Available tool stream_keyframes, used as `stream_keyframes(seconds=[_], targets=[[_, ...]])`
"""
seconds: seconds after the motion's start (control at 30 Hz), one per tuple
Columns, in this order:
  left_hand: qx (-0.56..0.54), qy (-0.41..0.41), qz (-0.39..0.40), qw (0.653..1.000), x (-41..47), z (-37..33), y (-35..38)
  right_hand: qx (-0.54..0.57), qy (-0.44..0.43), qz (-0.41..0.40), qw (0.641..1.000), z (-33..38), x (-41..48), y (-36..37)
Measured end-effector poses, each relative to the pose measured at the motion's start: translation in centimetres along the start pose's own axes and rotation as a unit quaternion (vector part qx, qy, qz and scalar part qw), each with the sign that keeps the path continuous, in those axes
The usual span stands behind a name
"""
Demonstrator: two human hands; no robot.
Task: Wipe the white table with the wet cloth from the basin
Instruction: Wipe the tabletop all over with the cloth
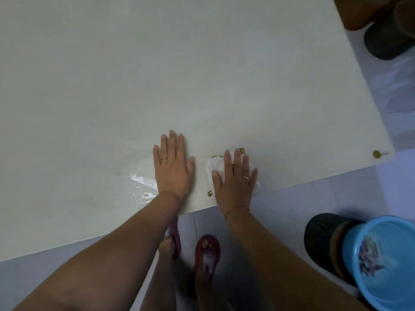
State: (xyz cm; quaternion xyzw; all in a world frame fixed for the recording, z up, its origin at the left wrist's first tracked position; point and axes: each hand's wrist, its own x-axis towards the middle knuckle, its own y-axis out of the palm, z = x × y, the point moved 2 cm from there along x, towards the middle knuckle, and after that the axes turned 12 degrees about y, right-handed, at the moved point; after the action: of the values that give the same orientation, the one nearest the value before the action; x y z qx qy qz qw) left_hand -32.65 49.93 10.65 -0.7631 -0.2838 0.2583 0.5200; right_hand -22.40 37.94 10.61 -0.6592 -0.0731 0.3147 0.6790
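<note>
Both hands flat on the white table [202, 75], near its front edge. Right hand [235, 185] spread open, palm pressing down on the white cloth [214, 166]; no grip, fingers extended, cloth edges show past the fingertips and thumb side. Left hand [173, 167] also open, palm down on bare tabletop just left of the cloth, holding nothing. Wet streaks [141, 185] just left of the left hand. Blue basin [381, 261] sits off the table, right of and below the right forearm, on a dark stool [323, 239].
</note>
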Motion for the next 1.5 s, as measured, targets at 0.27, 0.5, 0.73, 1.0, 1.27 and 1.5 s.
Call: stream_keyframes(seconds=[0.27, 0.5, 0.73, 1.0, 1.27, 1.5], targets=[[0.058, 0.011, 0.015, 0.998, 0.0, 2.1, 2.3, -0.088, -0.184, -0.014, 0.979, 1.7, -3.2, 3.7], [0.048, 0.003, 0.015, 0.999, 0.0, 1.9, 2.4, -0.094, -0.095, -0.035, 0.99, -8.5, 4.5, -0.3], [0.043, 0.005, 0.013, 0.999, 0.1, 1.8, 2.1, -0.066, -0.012, -0.041, 0.997, 0.9, 1.0, 1.9], [0.038, 0.004, 0.027, 0.999, 0.1, 1.8, 2.2, -0.084, -0.038, -0.039, 0.995, -5.1, 9.9, -1.8], [0.03, 0.015, 0.033, 0.999, 0.2, 1.8, 2.1, -0.067, -0.115, -0.057, 0.989, 5.2, 6.4, 0.9], [0.047, 0.008, 0.042, 0.998, 0.2, 2.0, 2.2, -0.013, 0.035, -0.071, 0.997, 0.6, 16.1, -2.7]])
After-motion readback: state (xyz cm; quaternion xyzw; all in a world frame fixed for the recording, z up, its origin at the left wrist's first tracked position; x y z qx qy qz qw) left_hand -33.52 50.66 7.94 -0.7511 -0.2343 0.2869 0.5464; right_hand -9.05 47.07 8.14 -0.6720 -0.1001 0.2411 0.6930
